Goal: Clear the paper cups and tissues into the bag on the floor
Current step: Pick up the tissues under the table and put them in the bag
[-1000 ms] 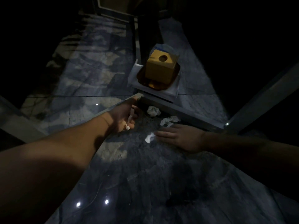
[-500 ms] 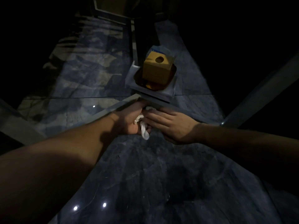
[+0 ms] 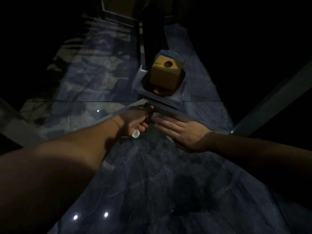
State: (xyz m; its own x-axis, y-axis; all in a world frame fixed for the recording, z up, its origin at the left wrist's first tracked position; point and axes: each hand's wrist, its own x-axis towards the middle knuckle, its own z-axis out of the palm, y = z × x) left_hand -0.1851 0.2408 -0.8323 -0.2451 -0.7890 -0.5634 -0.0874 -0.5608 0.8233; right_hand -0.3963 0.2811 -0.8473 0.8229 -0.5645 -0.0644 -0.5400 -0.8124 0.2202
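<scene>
Left hand (image 3: pixel 137 119) fisted around a white tissue (image 3: pixel 136 133). Right hand (image 3: pixel 183 130) flat, fingers spread, on the dark table (image 3: pixel 152 183).

Glossy dark marble-look tabletop (image 3: pixel 152 183) at lower centre, with pinpoint reflections; matt yellow cardboard-like box (image 3: pixel 164 74) at upper centre; crumpled white paper tissue (image 3: pixel 135 133), mid-frame.

Light: very dim, corners fully black | Source: not visible | Glare: small bright spots on the glossy bench (image 3: pixel 152 191) | Blur: right hand (image 3: pixel 184 132) smeared | Edges: wide-angle bending, strong vignette
</scene>
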